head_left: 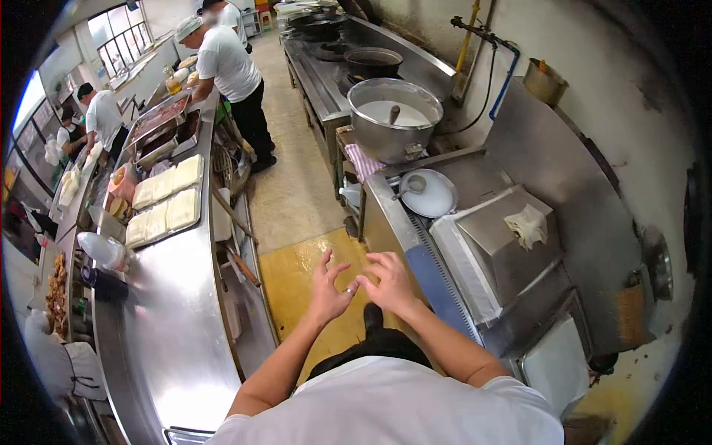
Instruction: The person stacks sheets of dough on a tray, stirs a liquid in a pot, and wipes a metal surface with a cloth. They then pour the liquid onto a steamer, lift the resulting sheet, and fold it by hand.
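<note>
Both hands are raised in front of my body, above the yellow floor mat [285, 285]. My left hand [331, 288] has its fingers spread and holds nothing; a ring shows on one finger. Close beside it, my right hand [387, 280] is also empty, its fingers apart and bent toward the left. The fingertips nearly meet between the two. On the steel counter to the left lies a tray of pale dough sheets [169, 194]. To the right, a ladle [415, 184] rests over a white-filled bowl [430, 199].
A large pot of white liquid [394, 119] stands by the stove [326, 59]. A steel box [504, 237] with a cloth [528, 226] sits at right. One person [230, 67] leans over the left counter [174, 311]; other people work behind. Handles stick out beside that counter.
</note>
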The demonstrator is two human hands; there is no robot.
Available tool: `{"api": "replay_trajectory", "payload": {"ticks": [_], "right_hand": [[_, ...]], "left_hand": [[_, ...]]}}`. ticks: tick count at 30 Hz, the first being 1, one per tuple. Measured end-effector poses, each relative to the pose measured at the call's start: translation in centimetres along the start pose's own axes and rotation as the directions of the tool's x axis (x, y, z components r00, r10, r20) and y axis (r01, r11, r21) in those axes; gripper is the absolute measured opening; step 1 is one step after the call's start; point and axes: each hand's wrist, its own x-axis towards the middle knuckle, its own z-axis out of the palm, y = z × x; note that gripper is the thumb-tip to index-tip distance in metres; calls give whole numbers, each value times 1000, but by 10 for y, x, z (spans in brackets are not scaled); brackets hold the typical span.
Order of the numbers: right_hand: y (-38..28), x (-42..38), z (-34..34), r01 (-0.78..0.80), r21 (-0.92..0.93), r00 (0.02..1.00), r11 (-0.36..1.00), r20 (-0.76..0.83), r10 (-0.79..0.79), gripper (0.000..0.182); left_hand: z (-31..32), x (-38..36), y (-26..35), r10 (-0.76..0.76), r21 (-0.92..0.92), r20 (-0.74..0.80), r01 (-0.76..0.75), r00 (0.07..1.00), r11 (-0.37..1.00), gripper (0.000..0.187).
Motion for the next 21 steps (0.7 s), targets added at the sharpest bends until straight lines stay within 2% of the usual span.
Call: {"api": "replay_trajectory", "payload": {"ticks": [3,4,6,8,9,12,15,18,19,21], "right_hand": [[36,36,9,46,9,997,999,57,-46,28],[43,51,9,43,16,999,999,26,-43,34],[55,87,1,39,33,999,999,-34,-38,47],[81,130,-16,24,42,993,999,-120,-18,57],[94,150,-26,7,49,986,999,-164,1,62],[130,222,-69,14,-46,956,999,-293,-27,70],[150,290,-99,34,-126,970,991,-233,-62,78],[163,343,-99,90,-181,984,979,-133,-115,79],[166,359,-94,137,-265,978,955,-115,-172,67],[201,380,-77,175,-181,984,968,78,-163,56]], "left_hand": [[-1,38,-26,105,86,30,-107,994,991,51],[2,54,-40,142,104,54,-147,988,984,52],[9,84,-53,116,128,102,-129,988,983,57],[-1,128,-19,-7,152,154,-17,988,988,64],[1,145,-21,-21,162,167,-6,986,987,67],[9,191,-28,-39,172,214,2,976,985,74],[19,235,-30,-11,137,233,-21,972,990,73],[38,287,-22,38,50,211,-50,977,998,69],[43,305,-15,62,23,197,-68,978,997,67],[50,338,-4,112,-23,172,-110,979,994,66]]}}
